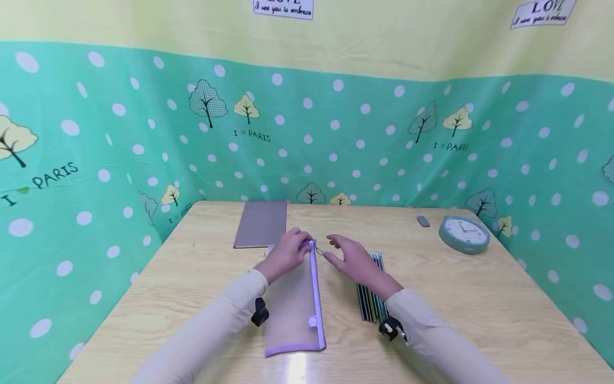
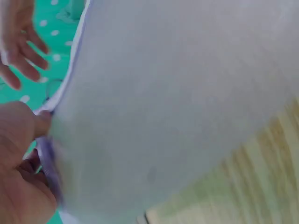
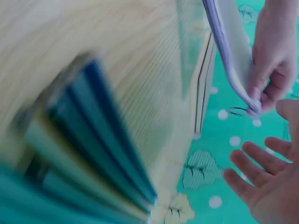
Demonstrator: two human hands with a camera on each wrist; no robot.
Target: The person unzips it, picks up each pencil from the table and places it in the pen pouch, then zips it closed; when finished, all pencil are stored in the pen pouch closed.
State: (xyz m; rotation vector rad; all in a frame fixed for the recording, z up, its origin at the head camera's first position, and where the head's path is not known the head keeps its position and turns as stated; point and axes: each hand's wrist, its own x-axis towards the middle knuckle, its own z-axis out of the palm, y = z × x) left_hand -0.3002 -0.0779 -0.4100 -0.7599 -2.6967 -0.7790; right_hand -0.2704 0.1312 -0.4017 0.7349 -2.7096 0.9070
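Observation:
A translucent zip pouch point(image 1: 292, 304) with purple edging lies lengthwise in front of me, its far end lifted. My left hand point(image 1: 289, 252) pinches the far corner of its purple zipper edge between thumb and fingers. A small ring point(image 1: 320, 251) hangs from that corner, seen also as a dark loop in the right wrist view. Close to the ring, my right hand point(image 1: 352, 260) is held with its fingers spread and nothing in them. Under the right forearm lies a bundle of dark and teal pencils point(image 1: 369, 301), partly covered by the arm.
A grey notebook point(image 1: 261, 224) lies at the back left of the wooden table point(image 1: 192, 298). Toward the back right are a round teal clock point(image 1: 464, 234) and a small grey block point(image 1: 423, 221). A patterned green curtain point(image 1: 307, 133) stands behind the table.

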